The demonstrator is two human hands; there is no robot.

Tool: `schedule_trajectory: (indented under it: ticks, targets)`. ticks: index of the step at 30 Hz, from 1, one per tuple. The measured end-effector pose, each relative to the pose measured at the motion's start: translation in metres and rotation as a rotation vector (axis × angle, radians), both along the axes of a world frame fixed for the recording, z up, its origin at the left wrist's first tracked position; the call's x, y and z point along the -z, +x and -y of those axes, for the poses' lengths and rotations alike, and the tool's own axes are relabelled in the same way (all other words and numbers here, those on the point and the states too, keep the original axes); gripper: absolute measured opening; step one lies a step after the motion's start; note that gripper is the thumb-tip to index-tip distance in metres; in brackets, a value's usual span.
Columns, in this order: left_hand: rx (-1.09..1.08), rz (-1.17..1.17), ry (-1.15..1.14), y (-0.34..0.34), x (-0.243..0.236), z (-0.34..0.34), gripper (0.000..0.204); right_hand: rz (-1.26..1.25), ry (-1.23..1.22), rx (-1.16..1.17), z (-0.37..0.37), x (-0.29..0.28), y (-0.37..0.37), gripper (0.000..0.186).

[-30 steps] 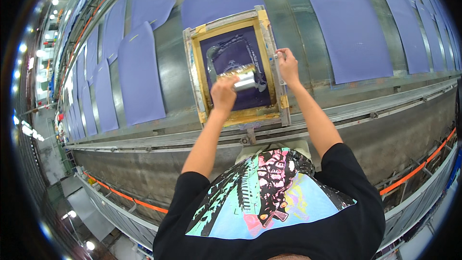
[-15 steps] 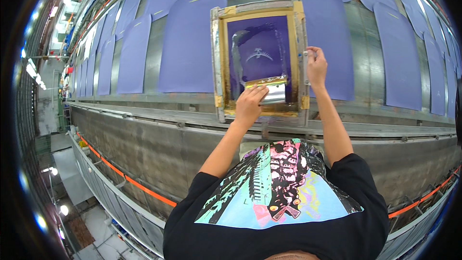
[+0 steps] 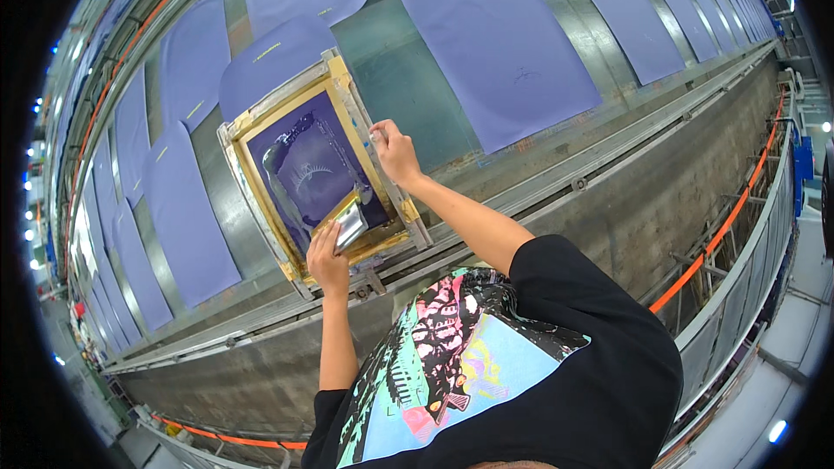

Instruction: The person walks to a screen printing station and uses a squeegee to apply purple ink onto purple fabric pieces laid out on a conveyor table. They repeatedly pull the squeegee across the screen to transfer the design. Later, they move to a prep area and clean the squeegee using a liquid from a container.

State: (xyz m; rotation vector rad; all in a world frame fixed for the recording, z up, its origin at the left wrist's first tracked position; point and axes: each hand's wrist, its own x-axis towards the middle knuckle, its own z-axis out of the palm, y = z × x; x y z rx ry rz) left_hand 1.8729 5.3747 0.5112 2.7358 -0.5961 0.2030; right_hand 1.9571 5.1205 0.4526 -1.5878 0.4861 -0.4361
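A screen-printing frame (image 3: 295, 94) with a tape-covered border sits on the long metal table. Its dark purple mesh (image 3: 287, 126) shows a pale design and streaks of wet ink along the sides. My left hand (image 3: 328, 256) is closed on a metal squeegee (image 3: 352, 226) near the frame's lower edge, tilted across the mesh. My right hand (image 3: 395, 155) has its fingers wrapped on the frame's right side bar.
Purple cut panels (image 3: 486, 43) lie in rows along the table on both sides, some bearing small yellow marks. A metal rail (image 3: 547, 188) runs along the near edge. An orange cable (image 3: 721, 234) and metal railing (image 3: 730, 295) run below it.
The squeegee has moved from mid-mesh down to the frame's near end. The view has turned and the frame now sits further left in it; my right hand still holds its side.
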Motion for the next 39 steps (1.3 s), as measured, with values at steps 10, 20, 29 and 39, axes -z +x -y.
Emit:
schedule_trajectory:
  ticks: [10,20,29,39]
  targets:
    - [0.142,0.004,0.074,-0.043,0.017,-0.029,0.046,-0.162,-0.178,0.013,0.008,0.017,-0.002,0.018]
    - [0.01,-0.054,-0.132,0.195,-0.008,-0.007,0.037,-0.218,-0.187,0.008,-0.009,0.008,-0.005,0.019]
    - [0.048,0.083,-0.003,0.054,0.004,-0.019,0.035,-0.207,-0.167,0.011,-0.001,0.001,-0.005,0.021]
    - [0.012,0.105,-0.029,0.177,-0.004,-0.004,0.031,-0.25,-0.158,-0.012,-0.011,-0.01,-0.002,0.021]
